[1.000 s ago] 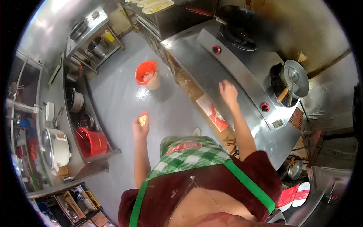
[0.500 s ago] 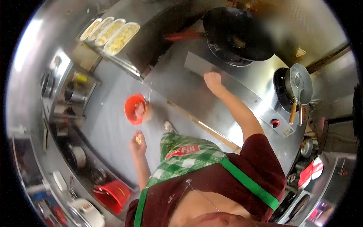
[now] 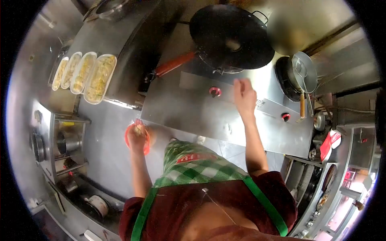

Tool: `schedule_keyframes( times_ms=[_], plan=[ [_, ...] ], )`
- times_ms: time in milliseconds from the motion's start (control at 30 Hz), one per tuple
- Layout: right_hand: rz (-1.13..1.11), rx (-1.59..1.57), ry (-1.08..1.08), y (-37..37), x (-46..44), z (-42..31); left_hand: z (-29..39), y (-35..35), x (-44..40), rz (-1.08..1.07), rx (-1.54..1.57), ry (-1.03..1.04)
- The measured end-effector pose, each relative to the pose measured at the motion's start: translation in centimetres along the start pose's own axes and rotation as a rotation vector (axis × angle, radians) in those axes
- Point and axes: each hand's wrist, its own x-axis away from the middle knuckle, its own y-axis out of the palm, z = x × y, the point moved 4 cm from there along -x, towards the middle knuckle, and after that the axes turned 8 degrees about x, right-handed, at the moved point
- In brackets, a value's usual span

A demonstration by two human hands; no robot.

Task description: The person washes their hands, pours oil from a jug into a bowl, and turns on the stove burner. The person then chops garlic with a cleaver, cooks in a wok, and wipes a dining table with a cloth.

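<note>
Loosely, the left grip [image 3: 137, 140] cups pale pieces [image 3: 138, 129] in its palm; right grip [image 3: 245, 97] half-open.

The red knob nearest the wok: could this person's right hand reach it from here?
Probably yes. The right hand is just to one side of the red knob, over the steel stove top, and nothing visible stands between them.

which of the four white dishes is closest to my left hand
The rightmost white dish, which looks largest in the view. The other three dishes line up to its left, each farther from the left hand.
</note>
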Motion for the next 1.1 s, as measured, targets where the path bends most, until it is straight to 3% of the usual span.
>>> schedule_keyframes(
  times_ms=[133,167,300,400,467,500,567,600,667,733,800,833,900,933,967,1100],
  plan=[
    [-0.039,0.402,-0.277,-0.7,-3.7,-7.3,-2.6,3.9,-1.5,-0.134,-0.153,-0.002],
    [-0.108,0.455,-0.278,0.2,-4.4,-7.5,-3.1,5.0,-1.2,0.057,0.165,-0.127],
    [-0.379,0.515,-0.288,2.0,-6.9,-6.4,-2.5,7.7,-1.9,0.159,0.248,-0.184],
    [-0.558,0.567,-0.184,1.3,-8.1,-3.3,-1.3,6.6,-3.8,0.017,0.179,-0.205],
    [-0.538,0.711,-0.065,-0.5,-9.9,0.6,0.2,6.1,-5.6,0.049,0.129,-0.232],
    [-0.41,0.876,-0.214,-0.9,-12.0,4.8,1.1,7.2,-5.5,0.053,0.108,-0.212],
    [-0.35,1.047,-0.038,-5.0,-14.6,2.5,1.9,6.1,-6.9,0.082,0.113,-0.212],
    [-0.255,1.176,-0.103,-5.3,-16.4,3.1,2.4,5.4,-7.6,0.066,0.119,-0.237],
    [-0.332,1.118,-0.15,-5.6,-18.7,2.0,3.2,4.4,-9.2,0.018,0.134,-0.285],
    [-0.407,1.037,-0.201,-7.2,-20.3,2.1,3.8,4.4,-10.5,-0.116,-0.046,-0.222],
    [-0.424,0.972,-0.24,-11.8,-19.8,1.1,4.7,5.2,-9.0,0.081,0.157,-0.258],
    [-0.435,0.952,-0.224,-14.1,-18.8,-0.1,4.9,4.8,-8.9,0.072,0.163,-0.264],
    [-0.494,0.972,-0.19,-17.1,-17.8,-1.6,3.6,-2.5,-12.8,-0.083,-0.057,-0.186],
    [-0.545,1.009,-0.166,-18.1,-17.7,-1.7,3.8,-0.1,-12.1,-0.159,-0.167,-0.145],
    [-0.599,1.043,-0.141,-18.6,-17.4,-1.6,4.2,0.8,-10.5,0.098,0.223,-0.251],
    [-0.563,0.971,-0.091,-17.2,-15.9,-0.4,3.4,-4.4,-13.2,-0.119,-0.077,-0.101]
  ],
)
